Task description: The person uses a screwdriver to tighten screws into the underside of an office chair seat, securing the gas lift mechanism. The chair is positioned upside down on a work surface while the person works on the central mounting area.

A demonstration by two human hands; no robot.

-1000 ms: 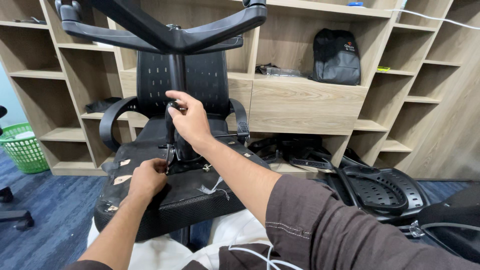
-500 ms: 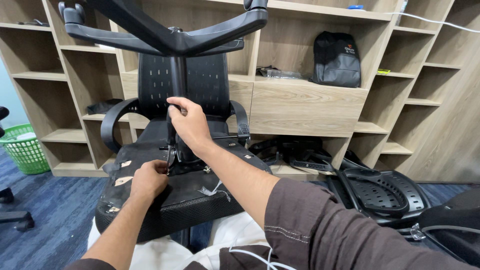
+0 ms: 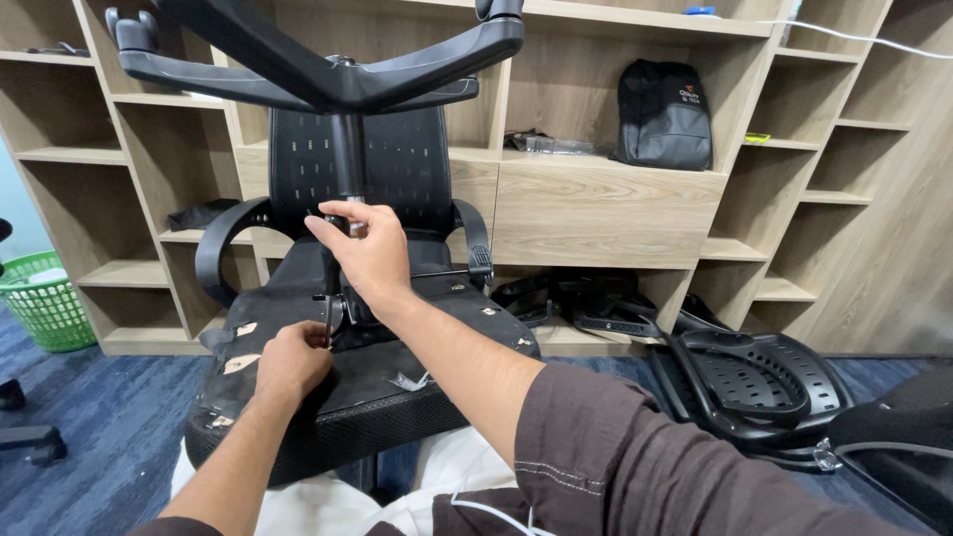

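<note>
Since a second ago the right hand point(image 3: 365, 256) has slid a little higher up the gas-lift column point(image 3: 346, 164) and the view has tipped slightly, while the left hand point(image 3: 291, 359) has stayed put. The right fingers are curled together around the column just above the seat mechanism point(image 3: 338, 308), thumb and forefinger clamped on the black shaft. The left fingers are bunched at the mechanism's lever side, pressing on the underside of the upturned chair seat point(image 3: 347, 387); whether they pinch anything cannot be told. The seat lies upside down across the person's lap, its mesh front edge towards the camera, with the five-star base point(image 3: 328, 74) spreading overhead at the column's top. The armrests point(image 3: 213, 248) curve out on both sides, close to the wooden shelving point(image 3: 606, 203) behind. To the right there is open room over blue carpet before a loose black seat shell point(image 3: 759, 382); to the left, a green basket point(image 3: 45, 298) stands well apart.
</note>
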